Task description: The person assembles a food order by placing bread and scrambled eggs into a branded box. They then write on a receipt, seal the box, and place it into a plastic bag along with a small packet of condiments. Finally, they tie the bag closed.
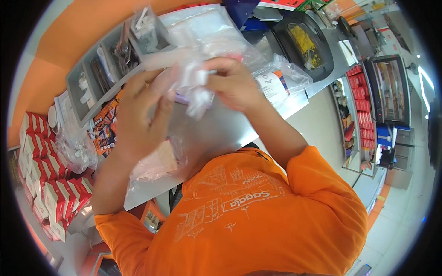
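In front of me a crumpled clear plastic bag (193, 77), blurred by motion, is held up above the steel counter (221, 124). My right hand (236, 82) pinches its right side between thumb and fingers. On the other side my left hand (141, 110) has its fingers curled against the plastic. Something white shows in or behind the bag, too blurred to name. Partly hidden beneath it is a purple object (182, 98). Near my body lies a clear plastic packet (160, 158) with pale contents.
A grey divided organizer (103, 65) with cutlery stands behind my left hand. Red-and-white boxes (57, 172) are stacked at left, near printed sachets (103, 134). Plastic bags (210, 27) lie at the back. Farther right is a container of yellow food (305, 45).
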The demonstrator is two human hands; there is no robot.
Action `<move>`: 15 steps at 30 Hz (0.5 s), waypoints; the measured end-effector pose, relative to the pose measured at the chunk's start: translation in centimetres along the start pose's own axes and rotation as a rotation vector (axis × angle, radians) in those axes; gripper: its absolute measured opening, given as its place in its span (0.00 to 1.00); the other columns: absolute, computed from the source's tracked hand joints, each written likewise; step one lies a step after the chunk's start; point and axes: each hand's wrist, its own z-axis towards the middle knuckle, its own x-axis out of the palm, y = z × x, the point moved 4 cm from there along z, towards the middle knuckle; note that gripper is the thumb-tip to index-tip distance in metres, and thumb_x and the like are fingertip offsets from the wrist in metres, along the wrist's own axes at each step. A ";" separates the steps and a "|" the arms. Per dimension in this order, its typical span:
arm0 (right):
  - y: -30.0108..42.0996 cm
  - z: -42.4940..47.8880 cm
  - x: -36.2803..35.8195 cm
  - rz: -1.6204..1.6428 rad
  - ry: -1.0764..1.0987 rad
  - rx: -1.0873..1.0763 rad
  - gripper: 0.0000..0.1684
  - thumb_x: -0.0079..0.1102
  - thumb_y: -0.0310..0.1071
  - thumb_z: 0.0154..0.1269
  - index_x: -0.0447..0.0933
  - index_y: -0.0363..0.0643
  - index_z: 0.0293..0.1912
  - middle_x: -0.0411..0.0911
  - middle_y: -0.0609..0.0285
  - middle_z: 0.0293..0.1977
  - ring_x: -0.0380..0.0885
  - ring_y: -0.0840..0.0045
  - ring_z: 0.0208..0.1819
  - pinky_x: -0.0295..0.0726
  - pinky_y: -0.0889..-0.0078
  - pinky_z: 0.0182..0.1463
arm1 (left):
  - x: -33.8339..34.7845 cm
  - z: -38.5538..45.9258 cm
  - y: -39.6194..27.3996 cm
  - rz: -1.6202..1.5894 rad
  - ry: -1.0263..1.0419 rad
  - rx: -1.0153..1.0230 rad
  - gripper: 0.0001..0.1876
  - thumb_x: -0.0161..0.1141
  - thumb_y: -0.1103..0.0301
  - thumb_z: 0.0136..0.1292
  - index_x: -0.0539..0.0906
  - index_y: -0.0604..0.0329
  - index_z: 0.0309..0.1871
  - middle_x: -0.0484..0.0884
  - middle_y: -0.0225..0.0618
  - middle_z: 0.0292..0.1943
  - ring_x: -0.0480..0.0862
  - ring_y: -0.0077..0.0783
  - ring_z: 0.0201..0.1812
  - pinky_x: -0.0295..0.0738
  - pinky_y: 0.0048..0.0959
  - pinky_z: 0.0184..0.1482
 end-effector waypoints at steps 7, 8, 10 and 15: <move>9.2 -8.1 -20.3 -0.554 -0.194 -0.480 0.12 0.66 0.21 0.66 0.86 0.39 0.49 0.87 0.59 0.43 0.85 0.79 0.41 0.84 0.74 0.43 | 18.8 0.3 -7.0 -0.010 -0.007 -0.299 0.15 0.64 0.67 0.70 0.85 0.66 0.56 0.85 0.48 0.47 0.85 0.48 0.44 0.80 0.40 0.49; 9.5 -8.6 -22.5 -0.792 -0.172 -0.480 0.12 0.66 0.21 0.66 0.86 0.40 0.49 0.87 0.59 0.44 0.86 0.77 0.44 0.86 0.72 0.46 | 21.3 0.6 -6.7 0.113 -0.036 -0.304 0.15 0.64 0.67 0.70 0.84 0.66 0.56 0.85 0.48 0.46 0.86 0.49 0.44 0.81 0.41 0.48; 8.5 -8.2 -23.2 -1.130 0.097 -0.788 0.13 0.64 0.21 0.63 0.86 0.39 0.48 0.86 0.58 0.46 0.86 0.72 0.49 0.85 0.69 0.50 | 26.6 0.6 -4.0 0.337 -0.055 -0.328 0.16 0.64 0.66 0.70 0.84 0.65 0.56 0.86 0.50 0.44 0.87 0.50 0.42 0.81 0.43 0.46; 3.3 -4.2 -23.5 -1.302 0.514 -0.754 0.09 0.63 0.26 0.63 0.87 0.40 0.42 0.84 0.48 0.50 0.86 0.55 0.48 0.86 0.61 0.54 | 25.4 5.0 -3.7 0.315 -0.049 -0.538 0.14 0.61 0.67 0.72 0.85 0.65 0.55 0.88 0.52 0.39 0.88 0.51 0.40 0.81 0.42 0.44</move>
